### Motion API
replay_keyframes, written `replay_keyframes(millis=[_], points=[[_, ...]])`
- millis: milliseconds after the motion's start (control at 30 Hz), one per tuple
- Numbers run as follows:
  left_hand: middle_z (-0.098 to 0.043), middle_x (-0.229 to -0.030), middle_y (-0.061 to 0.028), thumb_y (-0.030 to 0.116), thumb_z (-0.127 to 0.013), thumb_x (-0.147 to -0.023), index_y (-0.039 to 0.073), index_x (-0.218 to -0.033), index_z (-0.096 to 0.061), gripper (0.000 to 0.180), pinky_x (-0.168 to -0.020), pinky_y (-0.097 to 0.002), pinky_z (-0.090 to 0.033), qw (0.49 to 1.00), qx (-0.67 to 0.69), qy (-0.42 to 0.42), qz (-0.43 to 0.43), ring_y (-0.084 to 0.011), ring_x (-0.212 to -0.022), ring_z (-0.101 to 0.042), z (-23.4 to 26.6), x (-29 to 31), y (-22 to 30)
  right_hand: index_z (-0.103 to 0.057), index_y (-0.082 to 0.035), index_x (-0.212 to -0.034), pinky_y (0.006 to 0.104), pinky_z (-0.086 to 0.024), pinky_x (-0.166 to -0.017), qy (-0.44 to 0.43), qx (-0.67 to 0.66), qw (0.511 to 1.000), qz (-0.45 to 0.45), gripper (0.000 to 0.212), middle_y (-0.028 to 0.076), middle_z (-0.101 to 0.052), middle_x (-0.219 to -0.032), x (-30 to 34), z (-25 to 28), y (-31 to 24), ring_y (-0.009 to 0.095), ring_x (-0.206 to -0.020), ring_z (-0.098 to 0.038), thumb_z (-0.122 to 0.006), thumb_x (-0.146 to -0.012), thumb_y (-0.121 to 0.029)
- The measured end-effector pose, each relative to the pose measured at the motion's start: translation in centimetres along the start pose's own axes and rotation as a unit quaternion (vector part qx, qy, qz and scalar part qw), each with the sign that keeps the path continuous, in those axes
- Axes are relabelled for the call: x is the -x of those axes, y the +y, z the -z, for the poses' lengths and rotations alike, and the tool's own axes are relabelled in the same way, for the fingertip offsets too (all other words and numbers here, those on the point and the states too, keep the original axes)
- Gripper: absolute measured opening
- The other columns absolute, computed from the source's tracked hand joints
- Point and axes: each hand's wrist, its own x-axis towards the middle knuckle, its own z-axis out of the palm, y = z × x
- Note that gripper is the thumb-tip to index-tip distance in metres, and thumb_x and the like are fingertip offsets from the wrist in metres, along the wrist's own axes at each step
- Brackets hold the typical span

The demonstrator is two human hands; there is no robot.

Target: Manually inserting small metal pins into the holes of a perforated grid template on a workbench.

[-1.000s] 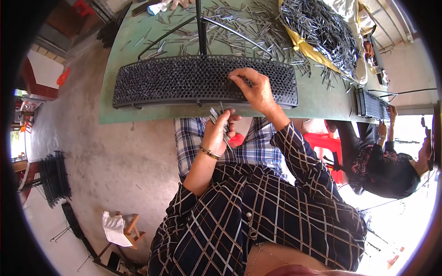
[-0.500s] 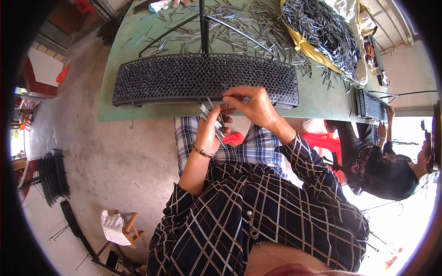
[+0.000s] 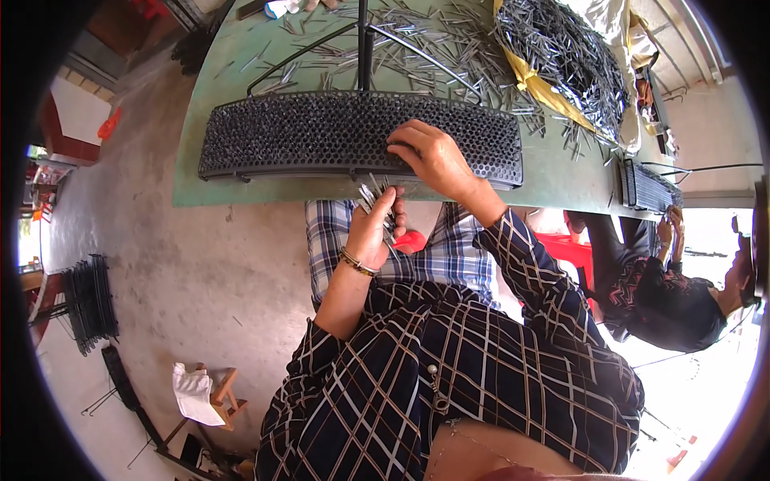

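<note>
A long black rack (image 3: 297,136) with a honeycomb of small round holes lies along the near edge of the green table (image 3: 188,152). Many of its holes, mostly on the left and middle, look filled; those toward the lower right look dark and open. Just below the rack's front edge, my left hand (image 3: 374,234) is closed around a bundle of thin grey strips (image 3: 370,195) that stick out past the thumb. My right hand (image 3: 437,163) is at the rack's face, right of its middle, fingers curled in a pinch. Whatever its fingertips hold is hidden behind the hand.
Loose strips (image 3: 409,60) are strewn behind the rack, around its black rod frame (image 3: 363,56). A heap of strips (image 3: 569,60) fills a yellow-edged sack at the back right. At the right a co-worker (image 3: 666,297) handles another rack (image 3: 646,186). A red stool (image 3: 571,252) stands between us.
My right hand has moved from beside the left hand up and forward onto the rack's face. My left hand still grips the strips, nearly in place.
</note>
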Motion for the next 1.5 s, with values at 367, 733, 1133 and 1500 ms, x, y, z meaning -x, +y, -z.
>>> replay_keyframes(millis=[367, 733, 1133, 1500], points=[[-0.059, -0.08, -0.0032, 0.026, -0.059, -0.09, 0.005, -0.096, -0.061, 0.022, -0.046, -0.0219, -0.039, 0.998, -0.017, 0.036, -0.043, -0.009, -0.061, -0.051, -1.1, 0.0, 0.7, -0.063, 0.005, -0.094, 0.0205, -0.05, -0.062, -0.018, -0.302, 0.917, -0.259, 0.021, 0.004, -0.065, -0.077, 0.7, 2.4, -1.9, 0.007, -0.07, -0.06, -0.067, -0.084, -0.013], [-0.06, -0.079, -0.0046, 0.024, -0.064, -0.086, 0.006, -0.094, -0.058, 0.021, -0.043, -0.022, -0.038, 0.996, -0.03, 0.059, -0.056, -0.0098, -0.059, -0.052, -0.7, -0.4, -1.4, -0.065, 0.004, -0.097, 0.0201, -0.049, -0.059, -0.024, -0.327, 0.886, -0.329, 0.021, 0.005, -0.067, -0.077, 3.7, 1.8, -1.8, 0.007, -0.066, -0.06, -0.069, -0.081, -0.01], [-0.059, -0.075, -0.0046, 0.021, -0.06, -0.089, 0.004, -0.099, -0.061, 0.02, -0.046, -0.0227, -0.039, 0.998, -0.03, 0.036, -0.031, -0.0098, -0.059, -0.05, -0.9, 0.0, -0.9, -0.067, -0.002, -0.101, 0.0239, -0.051, -0.064, 0.133, -0.14, 0.967, -0.169, 0.021, 0.008, -0.069, -0.087, 0.3, -0.2, -0.3, 0.01, -0.071, -0.063, -0.068, -0.081, -0.011], [-0.062, -0.08, -0.0073, 0.02, -0.058, -0.089, 0.002, -0.101, -0.06, 0.021, -0.045, -0.0216, -0.038, 0.999, -0.034, 0.013, -0.024, -0.0094, -0.058, -0.05, -1.2, -0.2, -0.4, -0.067, -0.003, -0.094, 0.0307, -0.052, -0.065, 0.11, -0.012, 0.993, -0.031, 0.017, 0.011, -0.066, -0.089, 0.9, -0.6, 0.9, 0.023, -0.076, -0.065, -0.067, -0.079, -0.011]])
